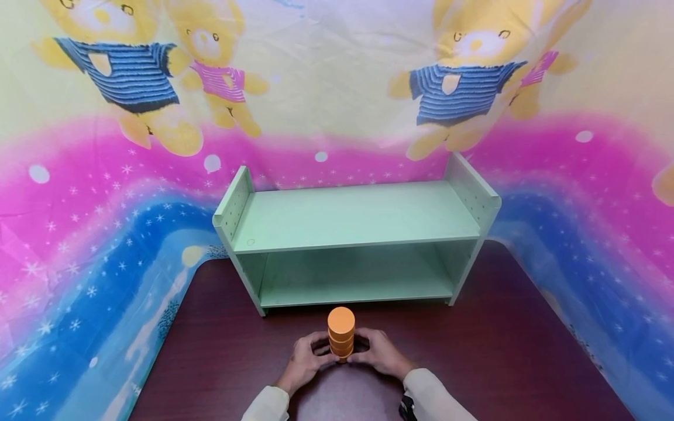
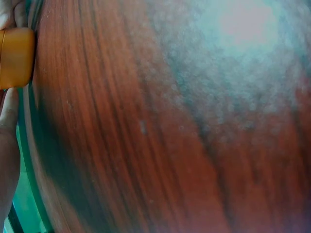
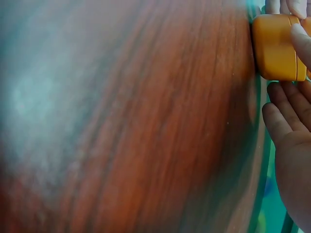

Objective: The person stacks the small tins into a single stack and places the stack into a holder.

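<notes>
An orange ringed cylinder, which looks like round sections one above another, stands upright on the dark table just in front of the shelf. My left hand grips its left side, thumb near the bottom and fingers behind. From the right, my right hand holds it the same way. In the left wrist view the cylinder's rounded bottom section rests at the table, with fingers above and below it. The right wrist view shows a thumb over the cylinder's side.
A pale green two-level shelf with raised side panels stands at the back of the dark red wood table. Behind and to both sides hangs a cloth printed with bears, meeting the table's edges.
</notes>
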### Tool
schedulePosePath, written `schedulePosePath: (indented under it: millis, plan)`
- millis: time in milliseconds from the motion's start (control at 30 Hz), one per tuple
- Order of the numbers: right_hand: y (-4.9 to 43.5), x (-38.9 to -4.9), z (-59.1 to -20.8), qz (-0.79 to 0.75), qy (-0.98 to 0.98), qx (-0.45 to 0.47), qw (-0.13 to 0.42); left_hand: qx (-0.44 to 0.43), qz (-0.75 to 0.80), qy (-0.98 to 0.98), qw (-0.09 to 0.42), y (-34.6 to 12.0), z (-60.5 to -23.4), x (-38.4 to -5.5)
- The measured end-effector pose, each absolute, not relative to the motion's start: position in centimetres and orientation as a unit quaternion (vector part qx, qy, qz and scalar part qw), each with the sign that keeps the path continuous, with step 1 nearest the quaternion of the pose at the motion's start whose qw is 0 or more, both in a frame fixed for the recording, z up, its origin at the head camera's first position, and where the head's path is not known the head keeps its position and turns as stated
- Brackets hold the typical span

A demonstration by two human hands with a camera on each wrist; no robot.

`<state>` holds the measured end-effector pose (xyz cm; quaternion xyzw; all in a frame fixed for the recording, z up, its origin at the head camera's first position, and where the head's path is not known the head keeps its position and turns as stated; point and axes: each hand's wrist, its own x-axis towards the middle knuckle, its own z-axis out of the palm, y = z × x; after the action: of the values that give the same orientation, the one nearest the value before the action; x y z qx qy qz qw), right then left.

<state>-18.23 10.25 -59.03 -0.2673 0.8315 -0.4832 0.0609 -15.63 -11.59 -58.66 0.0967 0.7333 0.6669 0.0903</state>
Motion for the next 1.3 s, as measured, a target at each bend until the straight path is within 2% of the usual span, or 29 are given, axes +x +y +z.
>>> schedulePosePath:
  millis: [300, 833, 1300]
  plan:
    - [9.9, -18.2, -59.2, -0.497, 0.826, -0.260, 0.058, 0.111, 0.665, 0.733, 0.090, -11.5, -56.0, -14.8]
    - [9.9, -18.0, -59.0, -0.510, 0.821, -0.242, 0.082, 0.108, 0.655, 0.742, 0.088, -11.3, -55.9, -14.9]
    - [10.5, -18.2, -58.0, -0.497, 0.831, -0.239, 0.069, 0.138, 0.646, 0.748, 0.067, -10.9, -54.7, -15.1]
